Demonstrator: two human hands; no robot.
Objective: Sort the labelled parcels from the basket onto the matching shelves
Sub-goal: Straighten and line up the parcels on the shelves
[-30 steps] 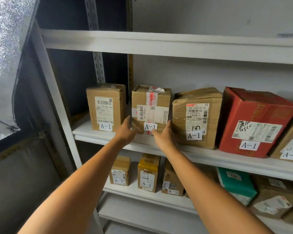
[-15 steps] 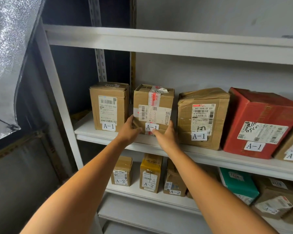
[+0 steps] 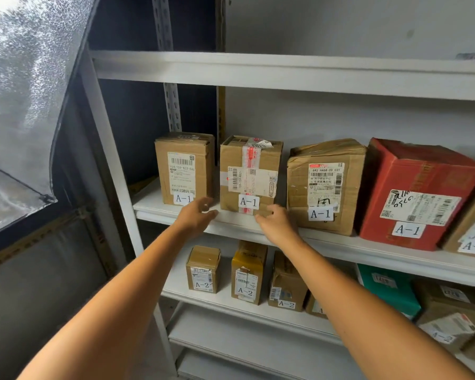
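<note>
A brown cardboard parcel (image 3: 250,174) with red tape and an A-1 label stands upright on the A-1 shelf (image 3: 231,224), second from the left. My left hand (image 3: 196,215) hovers just off its lower left corner, fingers loosely spread and holding nothing. My right hand (image 3: 279,224) is just off its lower right corner, relaxed and empty. Neither hand grips the parcel. The basket is out of view.
More A-1 parcels flank it: a brown box (image 3: 184,168) on the left, a dented brown box (image 3: 324,185) and a red box (image 3: 417,193) on the right. A-2 parcels (image 3: 246,275) fill the shelf below. A foil-covered panel (image 3: 25,91) hangs at left.
Both hands held the taped parcel's lower corners and pushed it back onto the shelf; now they have let go and drawn back slightly. The camera has come closer.
</note>
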